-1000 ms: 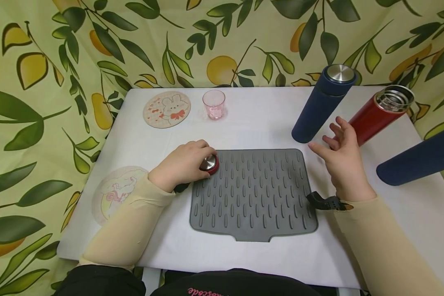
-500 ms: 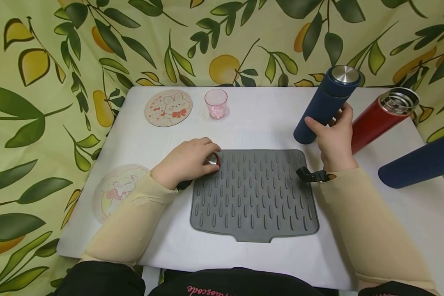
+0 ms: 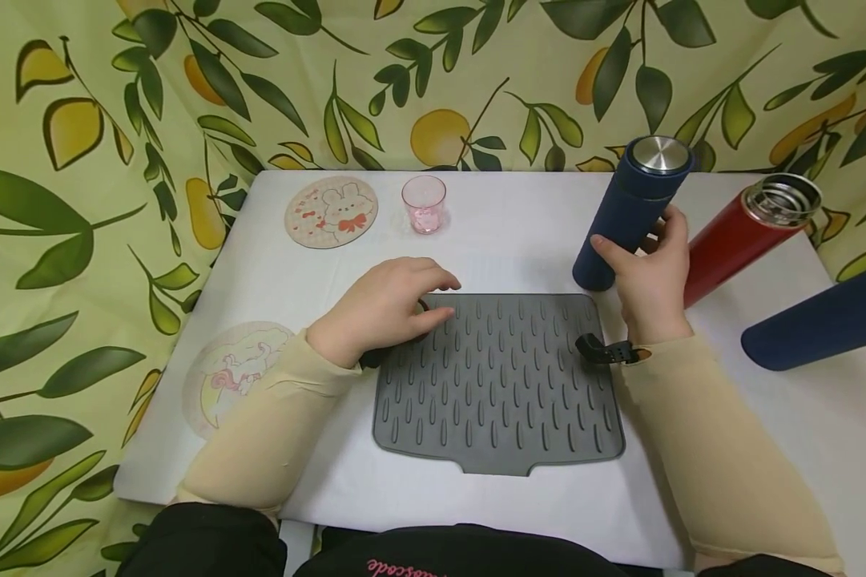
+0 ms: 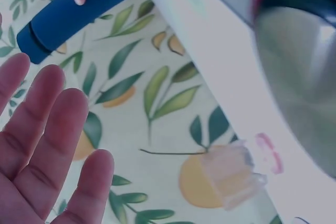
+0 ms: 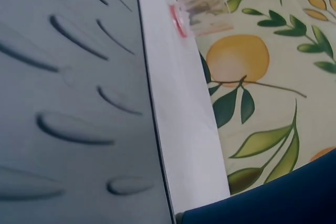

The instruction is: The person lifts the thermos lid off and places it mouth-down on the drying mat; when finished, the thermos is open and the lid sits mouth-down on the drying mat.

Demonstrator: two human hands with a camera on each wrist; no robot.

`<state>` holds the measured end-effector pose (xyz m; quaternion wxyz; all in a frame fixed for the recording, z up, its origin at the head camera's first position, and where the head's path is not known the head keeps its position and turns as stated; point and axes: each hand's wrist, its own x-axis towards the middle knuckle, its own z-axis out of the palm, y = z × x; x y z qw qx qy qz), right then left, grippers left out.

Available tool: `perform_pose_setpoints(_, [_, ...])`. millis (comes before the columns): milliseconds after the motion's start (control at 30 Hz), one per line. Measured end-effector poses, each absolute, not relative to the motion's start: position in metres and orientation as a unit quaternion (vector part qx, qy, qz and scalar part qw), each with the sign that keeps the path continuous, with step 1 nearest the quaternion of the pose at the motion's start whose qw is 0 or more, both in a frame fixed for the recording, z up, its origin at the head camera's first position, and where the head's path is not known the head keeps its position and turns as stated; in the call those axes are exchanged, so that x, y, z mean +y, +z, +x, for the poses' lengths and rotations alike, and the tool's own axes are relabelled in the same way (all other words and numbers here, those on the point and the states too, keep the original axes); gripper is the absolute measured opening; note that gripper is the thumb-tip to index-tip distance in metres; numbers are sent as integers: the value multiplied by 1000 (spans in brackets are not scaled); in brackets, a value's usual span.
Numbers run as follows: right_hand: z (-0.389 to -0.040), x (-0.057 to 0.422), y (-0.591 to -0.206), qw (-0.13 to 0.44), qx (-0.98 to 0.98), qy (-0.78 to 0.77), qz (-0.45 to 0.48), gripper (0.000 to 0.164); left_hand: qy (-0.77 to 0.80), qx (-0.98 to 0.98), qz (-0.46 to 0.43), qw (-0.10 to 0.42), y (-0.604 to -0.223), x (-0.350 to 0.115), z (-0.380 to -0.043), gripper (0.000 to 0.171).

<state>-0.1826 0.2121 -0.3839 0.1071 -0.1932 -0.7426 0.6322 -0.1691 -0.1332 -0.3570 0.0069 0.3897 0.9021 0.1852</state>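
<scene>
My right hand [image 3: 652, 284] grips a navy blue thermos [image 3: 623, 212] with a steel-topped lid, thumb on its near side and fingers behind it. That thermos stands just past the far right corner of a grey ridged silicone mat [image 3: 497, 385]. Over the mat's far left corner, my left hand [image 3: 389, 308] has its fingers spread and extended, holding nothing. Beneath it lies a red-rimmed steel bottle lid [image 4: 299, 72], large in the left wrist view and nearly all hidden in the head view. An uncapped red thermos [image 3: 735, 240] stands right beside my right hand.
Another navy thermos [image 3: 822, 320] stands at the right edge. A small pink glass [image 3: 424, 207] is at the back, beside a round rabbit coaster [image 3: 332, 212]. A second round coaster [image 3: 223, 377] lies left, partly behind my left sleeve. A patterned curtain [image 3: 433, 72] hangs behind the table.
My right hand has moved left from beside the red thermos and taken hold of the navy one. My left hand has let go of the lid, its fingers now stretched out rightward.
</scene>
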Motion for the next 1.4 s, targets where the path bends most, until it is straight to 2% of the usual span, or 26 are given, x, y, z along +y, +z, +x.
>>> perform_pose_setpoints(367, [-148, 188, -381, 160, -825, 536, -78, 83, 223, 870, 428, -98, -316, -108, -169, 37])
perform_pose_setpoints(633, [-117, 171, -370, 138, -818, 558, -4, 82, 273, 844, 439, -143, -277, -94, -172, 38])
perform_pose_setpoints(733, [-106, 167, -368, 119, -814, 567, 28, 81, 303, 845, 425, -120, -265, -92, -172, 42])
perform_pose_setpoints(967, [-88, 162, -366, 50, -829, 552, 77, 83, 322, 848, 420, 0, -248, -88, -171, 75])
perform_pose_setpoints(1167, [-81, 158, -367, 20, -847, 523, 97, 82, 317, 832, 455, 27, -245, -87, -166, 72])
perform_pose_setpoints(1400, [-78, 155, -370, 36, -854, 508, 111, 82, 284, 850, 442, 34, -244, -86, -160, 65])
